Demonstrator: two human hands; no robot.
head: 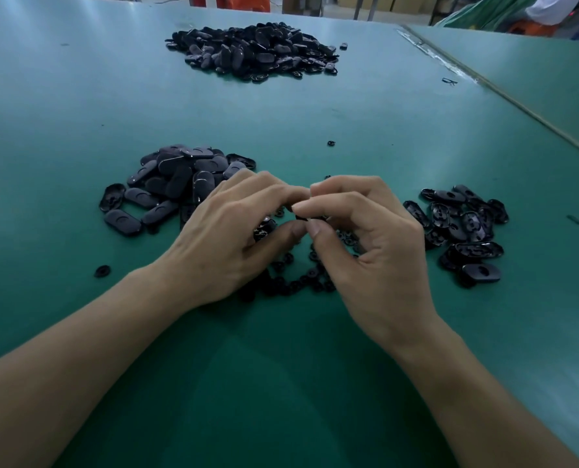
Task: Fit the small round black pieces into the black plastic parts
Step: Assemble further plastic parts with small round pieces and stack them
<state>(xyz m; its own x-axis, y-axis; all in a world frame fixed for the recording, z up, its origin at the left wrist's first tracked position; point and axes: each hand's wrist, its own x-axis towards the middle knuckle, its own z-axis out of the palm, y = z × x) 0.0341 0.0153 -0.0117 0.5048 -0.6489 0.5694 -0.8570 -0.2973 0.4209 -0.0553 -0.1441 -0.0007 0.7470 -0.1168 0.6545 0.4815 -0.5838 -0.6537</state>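
Small round black pieces [295, 285] strewn on green table [281, 383] under hands, within easy pick. Left hand [234, 231] curled round black plastic part [264, 228], steadying; right hand [366, 238] pinching dark bit [302, 217] onto it, identity hidden by fingers. Left heap [173, 184] of oval parts at 10 o'clock, right heap [464, 228] at 3 o'clock, far pile [254, 50] at 12.

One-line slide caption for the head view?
Left hand and right hand pinch a black part over scattered small round pieces, beside a pile of black plastic parts.

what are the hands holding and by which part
The left hand and right hand pinch a small black piece between fingertips; where on it the grip sits is hidden.
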